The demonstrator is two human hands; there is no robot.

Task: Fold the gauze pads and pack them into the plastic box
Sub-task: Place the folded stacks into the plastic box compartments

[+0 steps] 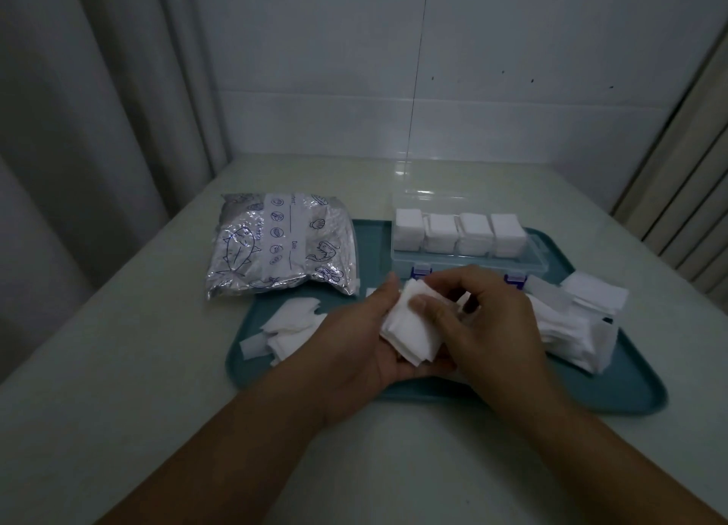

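Over the front of the teal tray [614, 390], both hands hold a small stack of white gauze pads [409, 335]. My left hand [358, 339] cradles the stack from below and the left. My right hand [484, 319] grips it from the right, thumb pressed on the top pad. The clear plastic box [468, 262] stands open at the back of the tray, with several stacks of folded gauze [459, 233] in a row inside. Loose gauze pads [291, 327] lie on the tray's left, and a larger pile of gauze [575, 323] lies on its right.
A silvery printed zip bag [281, 244] lies at the tray's back left, partly on the pale table [118, 367]. A tiled wall stands behind the table, a curtain hangs at the left, and slatted panels are at the right.
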